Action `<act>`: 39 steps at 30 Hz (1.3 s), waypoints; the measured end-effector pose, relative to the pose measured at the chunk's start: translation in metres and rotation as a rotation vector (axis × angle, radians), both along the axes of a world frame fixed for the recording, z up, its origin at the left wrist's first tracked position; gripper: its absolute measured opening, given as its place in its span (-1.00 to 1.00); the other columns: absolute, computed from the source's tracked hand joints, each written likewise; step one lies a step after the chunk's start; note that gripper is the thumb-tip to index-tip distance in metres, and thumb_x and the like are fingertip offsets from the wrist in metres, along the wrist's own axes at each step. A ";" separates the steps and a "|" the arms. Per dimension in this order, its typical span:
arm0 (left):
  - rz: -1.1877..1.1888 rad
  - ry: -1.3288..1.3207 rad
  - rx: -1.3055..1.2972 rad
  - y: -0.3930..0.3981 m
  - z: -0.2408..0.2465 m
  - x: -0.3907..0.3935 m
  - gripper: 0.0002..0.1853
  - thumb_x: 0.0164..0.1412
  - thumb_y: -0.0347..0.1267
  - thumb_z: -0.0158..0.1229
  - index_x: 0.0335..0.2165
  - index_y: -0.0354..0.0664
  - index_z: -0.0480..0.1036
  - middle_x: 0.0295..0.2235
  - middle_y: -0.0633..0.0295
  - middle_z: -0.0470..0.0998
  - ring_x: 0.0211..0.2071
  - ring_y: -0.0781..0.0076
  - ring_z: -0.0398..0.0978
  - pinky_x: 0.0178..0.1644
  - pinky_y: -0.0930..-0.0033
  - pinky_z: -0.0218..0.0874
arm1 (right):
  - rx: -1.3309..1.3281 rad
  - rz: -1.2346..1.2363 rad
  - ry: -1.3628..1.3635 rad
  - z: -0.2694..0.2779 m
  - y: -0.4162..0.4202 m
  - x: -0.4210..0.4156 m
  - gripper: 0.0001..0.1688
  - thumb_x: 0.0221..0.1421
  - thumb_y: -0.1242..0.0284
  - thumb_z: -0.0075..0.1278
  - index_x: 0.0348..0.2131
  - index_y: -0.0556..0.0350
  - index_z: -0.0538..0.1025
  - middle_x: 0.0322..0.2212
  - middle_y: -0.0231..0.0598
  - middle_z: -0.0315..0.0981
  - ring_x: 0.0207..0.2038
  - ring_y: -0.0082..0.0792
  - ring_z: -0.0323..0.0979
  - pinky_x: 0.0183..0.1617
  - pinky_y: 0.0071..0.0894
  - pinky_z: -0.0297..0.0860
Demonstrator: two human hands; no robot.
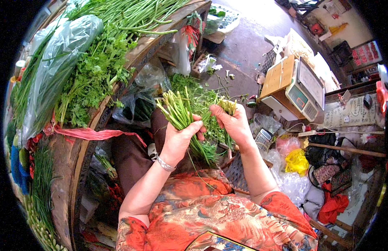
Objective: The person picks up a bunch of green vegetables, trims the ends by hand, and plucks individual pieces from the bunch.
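Note:
My left hand (181,138) grips a thick bunch of green leafy-vegetable stems (178,109), the pale cut ends pointing up and away from me and the green leaves (206,155) hanging down over my lap. Close to its right, my right hand (233,122) holds a smaller bundle of stems (227,106), whose yellowish cut ends stick out above the fist. The thumb and forefinger of that hand pinch a green strand at the edge of the left bunch. Beyond both hands lies a heap of loose feathery greens (194,91).
A wooden stall table (82,157) curves along my left, bearing leafy herbs (90,75), long beans (134,15) and plastic-bagged greens (56,75). At right stand a digital scale (305,91), a calculator (264,138) and plastic bags (292,185). A red plastic strip (99,133) hangs off the table.

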State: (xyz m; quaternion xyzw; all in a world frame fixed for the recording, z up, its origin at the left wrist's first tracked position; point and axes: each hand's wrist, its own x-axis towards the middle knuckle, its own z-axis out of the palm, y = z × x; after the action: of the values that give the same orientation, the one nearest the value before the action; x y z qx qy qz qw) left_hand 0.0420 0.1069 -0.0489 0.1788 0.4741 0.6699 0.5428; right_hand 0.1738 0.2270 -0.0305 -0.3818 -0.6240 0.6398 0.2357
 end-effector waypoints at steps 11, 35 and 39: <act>0.016 -0.025 -0.012 0.002 0.000 0.002 -0.85 0.12 -0.48 0.15 -0.30 -0.29 0.42 -0.49 0.16 0.52 -0.51 0.39 0.49 -0.44 0.40 0.37 | 0.112 -0.059 -0.046 -0.007 -0.003 -0.001 -0.67 0.12 0.32 0.11 -0.61 0.11 0.47 -0.72 -0.62 0.22 -0.62 -0.74 0.12 -0.58 -0.58 0.07; 0.003 -0.031 -0.052 0.002 0.000 0.003 -0.85 0.11 -0.49 0.14 -0.30 -0.29 0.40 -0.50 0.15 0.52 -0.52 0.40 0.48 -0.44 0.41 0.36 | 0.009 -0.186 0.019 0.000 0.002 0.004 -0.75 0.19 0.36 0.00 -0.51 0.11 0.48 -0.71 -0.55 0.29 -0.66 -0.74 0.18 -0.59 -0.65 0.12; -0.010 -0.027 -0.038 0.002 0.001 0.001 -0.84 0.12 -0.48 0.14 -0.30 -0.29 0.40 -0.50 0.14 0.52 -0.52 0.39 0.48 -0.44 0.41 0.35 | 0.013 -0.211 0.055 -0.008 0.007 0.007 -0.76 0.19 0.37 -0.01 -0.51 0.12 0.47 -0.69 -0.54 0.30 -0.68 -0.73 0.18 -0.61 -0.65 0.12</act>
State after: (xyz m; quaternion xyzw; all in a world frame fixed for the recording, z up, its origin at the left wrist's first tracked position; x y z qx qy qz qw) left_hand 0.0434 0.1087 -0.0480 0.1617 0.4782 0.6605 0.5558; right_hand 0.1810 0.2339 -0.0383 -0.4262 -0.5775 0.6177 0.3214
